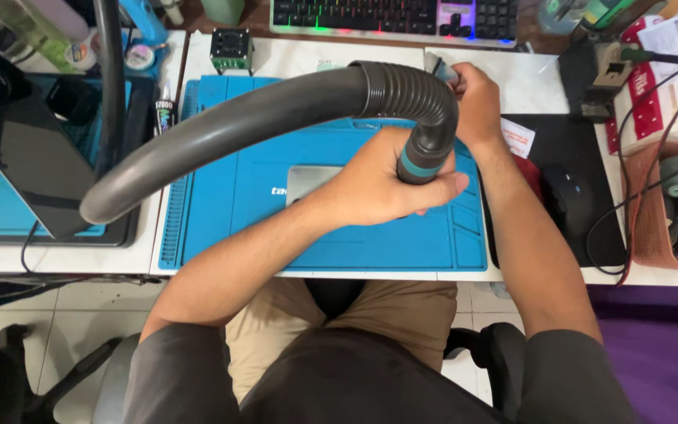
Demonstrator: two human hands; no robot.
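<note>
- Left hand (390,184) wrapped around grey hose nozzle (425,153), held just above blue mat (339,235) on bench (308,56).
- Right hand (476,106) fingers closed on small grey object (441,72) behind hose bend.
- Nozzle in position; silver plate (308,182) lying untouched on mat.

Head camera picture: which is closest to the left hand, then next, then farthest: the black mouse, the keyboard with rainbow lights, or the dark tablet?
From the left hand, gripping the hose nozzle:
1. Black mouse, just to the right on the black pad.
2. Keyboard, up at the desk's back edge.
3. Dark tablet, far off to the left.
</note>
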